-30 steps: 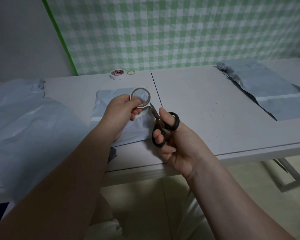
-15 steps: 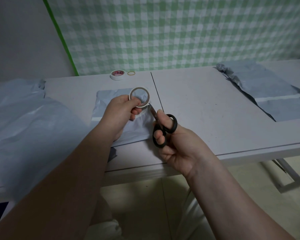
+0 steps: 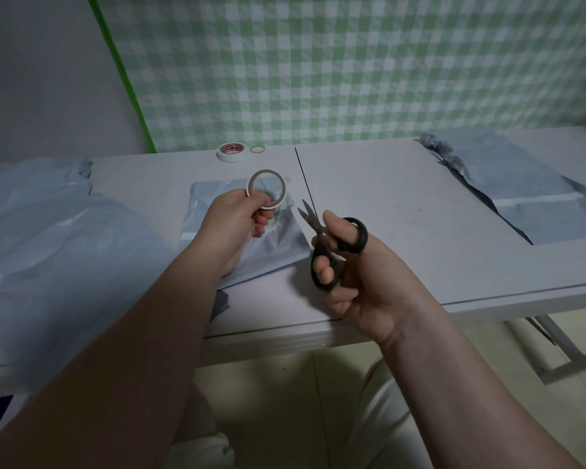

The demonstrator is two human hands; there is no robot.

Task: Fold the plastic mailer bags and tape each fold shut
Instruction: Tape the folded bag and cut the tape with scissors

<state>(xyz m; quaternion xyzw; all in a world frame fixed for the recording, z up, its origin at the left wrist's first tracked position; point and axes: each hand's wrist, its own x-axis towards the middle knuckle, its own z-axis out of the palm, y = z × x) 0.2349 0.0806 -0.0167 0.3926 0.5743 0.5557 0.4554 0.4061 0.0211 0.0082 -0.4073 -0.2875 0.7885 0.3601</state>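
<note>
While the left hand (image 3: 232, 218) pinches a tape roll (image 3: 267, 189) and the right hand (image 3: 362, 275) grips slightly parted scissors (image 3: 319, 231), the centre-frame folded mailer (image 3: 281, 240) seems untaped — more bags (image 3: 48, 231) wait at both edges.

- A green-and-white checked backdrop (image 3: 352, 69) fills the view ahead of me.
- Left of it is plain grey wall (image 3: 41, 79), with a green strip (image 3: 122, 72) slanting along the backdrop's edge.
- My white surface (image 3: 403, 204) has a dark seam (image 3: 302, 174) down its middle.
- Grey metal legs (image 3: 562, 343) show at the right, over a pale floor (image 3: 278, 394).
- The light is dim.
</note>
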